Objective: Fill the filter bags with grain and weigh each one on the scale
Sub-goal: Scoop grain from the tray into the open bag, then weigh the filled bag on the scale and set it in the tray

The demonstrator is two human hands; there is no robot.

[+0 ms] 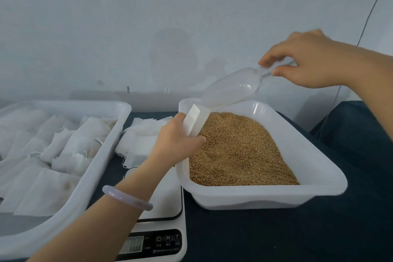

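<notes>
The left hand (174, 142) curls its fingers and thumb round the lower part of a white filter bag (196, 121) and holds it upright, mouth up, over the far left corner of the grain tray (319, 168). The knuckles rest against the grain (240, 151) just inside the tray's left wall. The right hand (308, 64), raised above the tray's far edge, pinches the handle of a clear plastic scoop (231, 89) between thumb and fingertips. The scoop slopes down to the left, its lip just above the bag's mouth; whether the two touch cannot be told, nor whether any grain lies in the scoop.

The brown grain is heaped toward the left and far side of its white tray, which stands on the right half of the dark table (276, 236). A pale bracelet (127, 198) circles the left wrist, and the forearm crosses above a white scale (168, 202) at the table's front edge, touching the grain tray's left side. Loose flat bags (142, 140) lie piled behind the scale. A second white tray (100, 153) along the left edge holds many white bags (63, 147).
</notes>
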